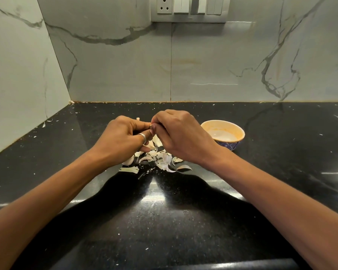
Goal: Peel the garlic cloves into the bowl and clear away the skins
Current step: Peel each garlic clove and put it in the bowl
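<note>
Black polished stone formed the counter [164,221], and both forearms reached over it to meet near its back. The left hand [123,137] was raised off the stone, knuckles up, fingers curled inward, with a silver ring [142,137] on one finger. The right hand [177,133] was raised to the same height, wrist bent, fingers bunched downward. Fingertips of both hands closed tightly together on a garlic clove [151,125], held in the air between them. Only a small pale-yellow bit of it showed, the rest hidden by the fingers.

Beneath the hands lay the skins [162,159], a loose heap of thin, curled, papery white flakes on the counter. A fuller whitish piece [128,161] lay at the heap's left edge, whether clove or skin I could not tell. Tiny white flecks were scattered across the stone. The bowl [203,125] stood just right of the right hand, cream and orange-tinted inside, blue-patterned outside.

On the marble-veined wall behind, a switch panel [189,8] held a socket and rocker switches; any marking on it was too small to read.
</note>
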`<state>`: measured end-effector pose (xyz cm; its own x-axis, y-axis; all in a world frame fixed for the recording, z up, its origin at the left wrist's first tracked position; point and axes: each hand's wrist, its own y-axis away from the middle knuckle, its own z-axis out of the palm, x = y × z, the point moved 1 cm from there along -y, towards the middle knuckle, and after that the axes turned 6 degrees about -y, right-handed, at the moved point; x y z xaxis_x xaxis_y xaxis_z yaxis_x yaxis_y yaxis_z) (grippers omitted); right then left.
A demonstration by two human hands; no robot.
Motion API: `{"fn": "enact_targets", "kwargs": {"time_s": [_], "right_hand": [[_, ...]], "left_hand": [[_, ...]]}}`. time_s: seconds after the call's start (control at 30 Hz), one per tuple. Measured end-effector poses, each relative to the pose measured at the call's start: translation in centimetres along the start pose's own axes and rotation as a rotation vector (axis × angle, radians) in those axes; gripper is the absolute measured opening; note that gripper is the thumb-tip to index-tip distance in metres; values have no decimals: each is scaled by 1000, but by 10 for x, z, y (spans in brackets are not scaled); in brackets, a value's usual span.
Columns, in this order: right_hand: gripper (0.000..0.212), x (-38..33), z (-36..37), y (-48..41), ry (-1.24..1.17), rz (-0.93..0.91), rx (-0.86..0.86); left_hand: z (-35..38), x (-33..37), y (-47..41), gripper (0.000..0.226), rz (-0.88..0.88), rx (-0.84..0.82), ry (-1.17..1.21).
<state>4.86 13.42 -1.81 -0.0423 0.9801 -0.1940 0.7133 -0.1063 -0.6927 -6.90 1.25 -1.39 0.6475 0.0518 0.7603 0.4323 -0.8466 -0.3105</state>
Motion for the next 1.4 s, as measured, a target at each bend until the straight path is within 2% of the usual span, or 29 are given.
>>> {"fn": "enact_targets", "kwargs": {"time_s": [0.33,0.5,0.9,1.4], "right_hand": [[19,2,5,2,-6,0,67],[12,8,5,1,-92,46,71],[13,10,1,0,-84,17,4],[15,9,-1,0,-135,72,11]], "left_hand": [[2,-3,0,24,-9,5,38],[2,-3,0,23,-29,-20,53],[-1,-13,-7,19,33,-99,-129],[-4,-8,-5,17,92,-27,-255]]}}
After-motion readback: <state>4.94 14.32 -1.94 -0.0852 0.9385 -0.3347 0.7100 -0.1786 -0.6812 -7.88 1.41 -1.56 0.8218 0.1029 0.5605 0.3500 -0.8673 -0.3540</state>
